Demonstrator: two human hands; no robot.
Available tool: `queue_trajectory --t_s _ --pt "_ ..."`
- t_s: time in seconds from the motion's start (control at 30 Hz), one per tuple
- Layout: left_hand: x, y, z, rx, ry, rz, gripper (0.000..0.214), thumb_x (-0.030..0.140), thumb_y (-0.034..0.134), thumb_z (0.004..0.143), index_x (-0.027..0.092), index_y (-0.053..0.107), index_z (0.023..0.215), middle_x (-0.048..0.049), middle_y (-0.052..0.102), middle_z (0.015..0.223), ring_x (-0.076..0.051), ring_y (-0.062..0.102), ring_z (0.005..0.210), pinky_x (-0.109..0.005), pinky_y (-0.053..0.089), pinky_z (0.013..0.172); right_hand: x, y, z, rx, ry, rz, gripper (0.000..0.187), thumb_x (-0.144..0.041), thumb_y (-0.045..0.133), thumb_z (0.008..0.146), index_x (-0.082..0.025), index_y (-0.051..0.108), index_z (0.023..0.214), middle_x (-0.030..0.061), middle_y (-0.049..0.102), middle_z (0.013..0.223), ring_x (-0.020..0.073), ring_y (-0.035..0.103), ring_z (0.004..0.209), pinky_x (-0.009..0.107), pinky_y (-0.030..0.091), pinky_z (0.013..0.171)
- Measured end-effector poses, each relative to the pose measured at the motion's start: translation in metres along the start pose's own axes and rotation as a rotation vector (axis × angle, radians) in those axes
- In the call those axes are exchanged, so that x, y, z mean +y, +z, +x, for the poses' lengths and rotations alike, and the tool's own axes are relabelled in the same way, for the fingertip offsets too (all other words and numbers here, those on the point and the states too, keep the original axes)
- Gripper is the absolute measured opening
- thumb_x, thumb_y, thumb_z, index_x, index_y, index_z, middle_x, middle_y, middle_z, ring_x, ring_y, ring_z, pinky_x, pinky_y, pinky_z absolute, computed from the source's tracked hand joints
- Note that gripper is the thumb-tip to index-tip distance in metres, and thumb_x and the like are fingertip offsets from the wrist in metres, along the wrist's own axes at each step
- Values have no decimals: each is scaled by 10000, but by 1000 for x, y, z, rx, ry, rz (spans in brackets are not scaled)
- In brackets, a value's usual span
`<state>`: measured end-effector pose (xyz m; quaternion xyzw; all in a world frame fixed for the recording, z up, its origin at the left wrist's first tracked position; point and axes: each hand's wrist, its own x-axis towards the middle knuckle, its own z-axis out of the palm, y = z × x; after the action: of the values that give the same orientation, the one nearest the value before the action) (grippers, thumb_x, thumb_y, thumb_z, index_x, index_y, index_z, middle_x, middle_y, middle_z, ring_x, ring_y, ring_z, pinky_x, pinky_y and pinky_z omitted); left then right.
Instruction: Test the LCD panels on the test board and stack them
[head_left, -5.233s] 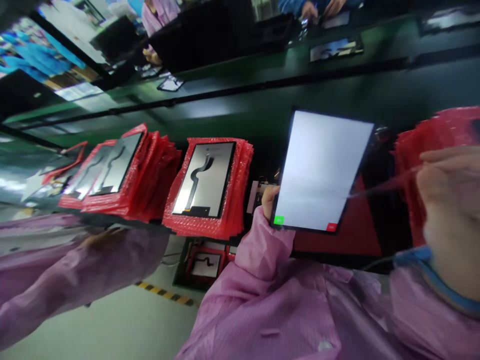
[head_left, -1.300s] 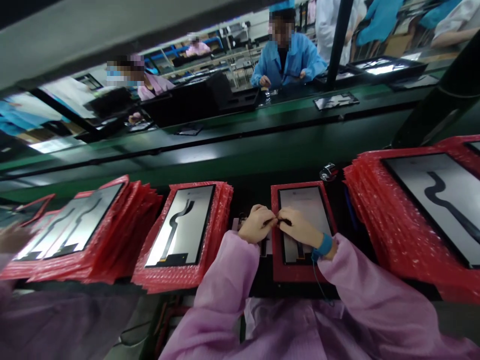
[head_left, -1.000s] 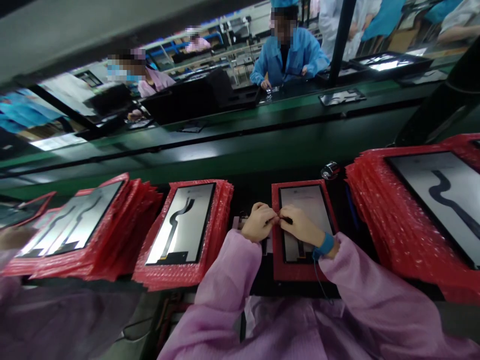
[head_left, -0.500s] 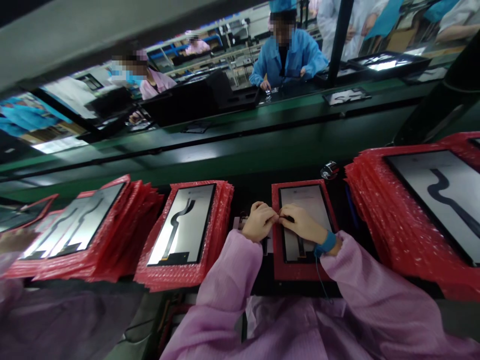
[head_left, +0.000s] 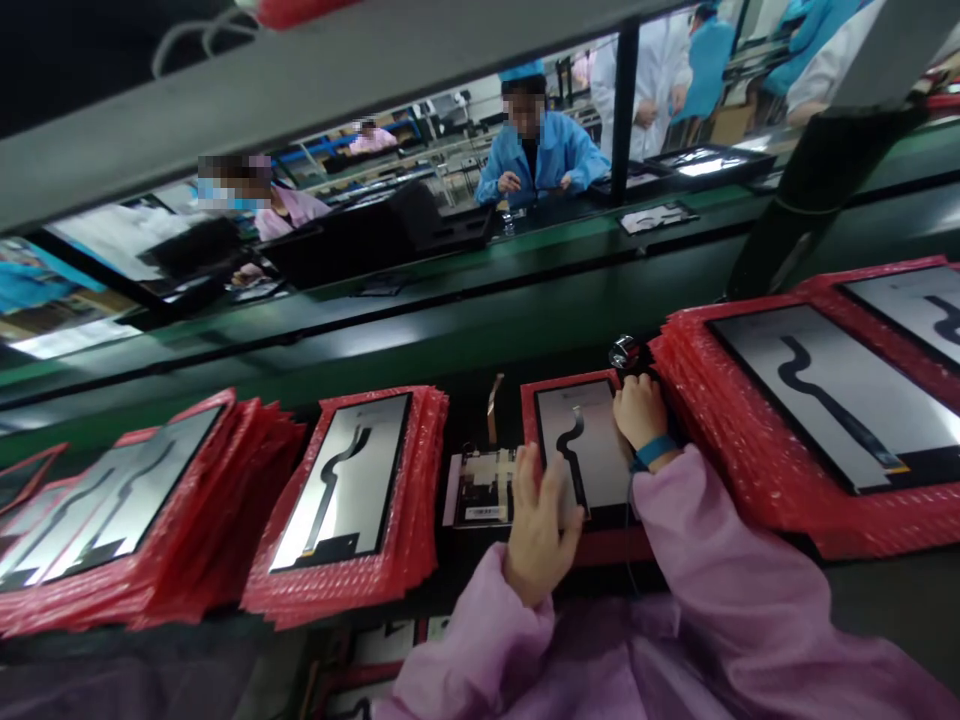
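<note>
A display panel (head_left: 600,460) with a dark curved flex cable (head_left: 571,445) lies on a red pad (head_left: 529,400) in front of me. My left hand (head_left: 541,535), slightly blurred, has its fingers spread over the panel's lower left edge. At the upper right edge of the panel, my right hand (head_left: 641,410) is closed with its fingertips curled down; whatever they grip is hidden. A blue band (head_left: 654,452) circles my right wrist. Left of the pad sits a flat electronic part (head_left: 480,488) with a barcode label, and a thin ribbon strip (head_left: 493,410) stands behind it.
Stacks of red bubble wrap (head_left: 427,480) bearing display panels (head_left: 352,480) flank the pad, with a taller stack (head_left: 686,430) to the right. A small shiny metal object (head_left: 624,352) stands behind the pad. Across the green bench (head_left: 420,335), a person in blue (head_left: 544,150) works.
My hands have parted from their meeting point over the panel. My left hand dropped and opened; my right moved to the panel's upper right edge. The curved cable is now uncovered.
</note>
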<state>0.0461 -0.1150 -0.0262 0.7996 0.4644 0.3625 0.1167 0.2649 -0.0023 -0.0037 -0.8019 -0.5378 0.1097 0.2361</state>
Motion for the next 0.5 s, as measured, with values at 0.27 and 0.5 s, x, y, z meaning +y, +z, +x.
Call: queue_trajectory --t_s 0.27,0.5 --pt "1 25 -33 -261 -71 -35 722 151 478 959 250 163 1601 -180 113 1670 -326 147 1575 -583 324 1229 -2 3 5 -64 69 -81 293 -190 448 969 -43 614 1161 244 619 1222 312 615 1141 373 475 927" --pt "-1 22 -30 -252 -81 -86 746 173 525 942 283 191 1600 -172 177 1653 -337 194 1562 -596 321 1228 2 7 13 -77 76 -54 272 -145 425 948 -56 642 1086 267 647 1124 326 643 1077 396 502 873"
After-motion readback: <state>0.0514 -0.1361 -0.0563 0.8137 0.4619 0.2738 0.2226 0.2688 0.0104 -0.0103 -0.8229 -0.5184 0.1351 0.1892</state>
